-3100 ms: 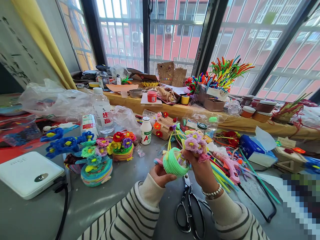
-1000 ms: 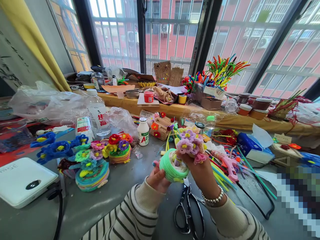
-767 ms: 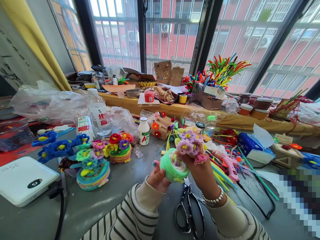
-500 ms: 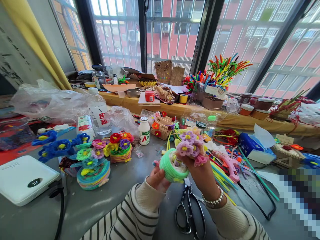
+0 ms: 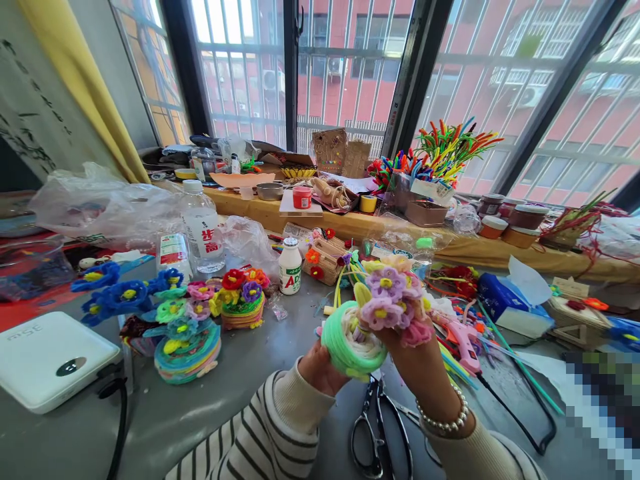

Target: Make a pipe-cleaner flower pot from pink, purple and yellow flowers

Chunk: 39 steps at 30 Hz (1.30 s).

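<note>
A small green pipe-cleaner basket [image 5: 353, 343] is held up over the grey table [image 5: 210, 407], its opening facing me. My left hand [image 5: 320, 367] grips it from below. My right hand [image 5: 417, 360], with a pearl bracelet on the wrist, is closed on a bunch of purple and pink pipe-cleaner flowers [image 5: 390, 303] at the basket's right rim. Both sleeves are striped.
Black scissors [image 5: 377, 430] lie just under my hands. Finished flower baskets [image 5: 193, 327] stand to the left beside a white box [image 5: 47, 357] and bottles [image 5: 200, 223]. A pink glue gun [image 5: 463, 340], loose pipe cleaners and a blue tissue pack [image 5: 505, 303] lie right.
Both hands with the basket and flowers have shifted slightly right and lower, and the basket's opening has tilted more toward me. The view moved a little.
</note>
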{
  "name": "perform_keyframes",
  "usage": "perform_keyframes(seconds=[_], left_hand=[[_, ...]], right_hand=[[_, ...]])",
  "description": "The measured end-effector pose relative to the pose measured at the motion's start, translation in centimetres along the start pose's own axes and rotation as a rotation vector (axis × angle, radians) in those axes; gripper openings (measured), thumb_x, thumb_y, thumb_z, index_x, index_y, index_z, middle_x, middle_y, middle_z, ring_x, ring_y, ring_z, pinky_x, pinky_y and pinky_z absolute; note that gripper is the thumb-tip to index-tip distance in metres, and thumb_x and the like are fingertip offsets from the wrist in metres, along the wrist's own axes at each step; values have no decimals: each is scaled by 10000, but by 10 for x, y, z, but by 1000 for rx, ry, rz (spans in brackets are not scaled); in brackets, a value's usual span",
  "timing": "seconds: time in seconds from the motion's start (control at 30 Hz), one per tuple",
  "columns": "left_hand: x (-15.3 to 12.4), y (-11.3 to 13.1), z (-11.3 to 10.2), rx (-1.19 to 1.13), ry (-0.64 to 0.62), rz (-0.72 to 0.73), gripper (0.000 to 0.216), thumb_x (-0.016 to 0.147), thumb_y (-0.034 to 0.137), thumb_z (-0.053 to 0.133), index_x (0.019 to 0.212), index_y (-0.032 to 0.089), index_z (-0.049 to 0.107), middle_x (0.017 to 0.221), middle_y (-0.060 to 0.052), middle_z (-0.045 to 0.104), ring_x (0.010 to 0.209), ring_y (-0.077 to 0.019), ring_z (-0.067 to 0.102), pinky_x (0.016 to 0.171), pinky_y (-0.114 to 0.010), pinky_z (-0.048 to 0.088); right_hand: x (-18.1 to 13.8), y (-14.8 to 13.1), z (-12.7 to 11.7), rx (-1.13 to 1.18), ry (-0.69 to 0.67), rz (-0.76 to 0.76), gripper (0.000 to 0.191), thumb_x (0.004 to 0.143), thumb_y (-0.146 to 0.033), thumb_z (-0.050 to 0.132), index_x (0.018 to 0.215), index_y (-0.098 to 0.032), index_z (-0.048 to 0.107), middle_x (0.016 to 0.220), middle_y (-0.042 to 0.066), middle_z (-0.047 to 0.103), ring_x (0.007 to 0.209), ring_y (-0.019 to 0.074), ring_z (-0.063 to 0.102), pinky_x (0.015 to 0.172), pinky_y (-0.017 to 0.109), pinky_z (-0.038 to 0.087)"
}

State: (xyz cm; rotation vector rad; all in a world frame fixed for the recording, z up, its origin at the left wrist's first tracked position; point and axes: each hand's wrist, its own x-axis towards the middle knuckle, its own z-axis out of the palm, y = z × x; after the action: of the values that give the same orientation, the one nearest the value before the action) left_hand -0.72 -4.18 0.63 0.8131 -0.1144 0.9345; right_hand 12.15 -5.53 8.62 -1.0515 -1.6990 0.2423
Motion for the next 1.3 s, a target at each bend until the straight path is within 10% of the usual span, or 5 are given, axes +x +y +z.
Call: perform_keyframes(seconds=[1.3], left_hand=[[-13,5,5,-45,84,-26,395,701,307,522,1086,230,478,1119,34,519,1086,-161,407,900,-256,313]], right_hand=[[-8,14,11,285,-130,130,251,676,-201,568,926,-218,557,989,44,597,927,201,538,804,342,431]])
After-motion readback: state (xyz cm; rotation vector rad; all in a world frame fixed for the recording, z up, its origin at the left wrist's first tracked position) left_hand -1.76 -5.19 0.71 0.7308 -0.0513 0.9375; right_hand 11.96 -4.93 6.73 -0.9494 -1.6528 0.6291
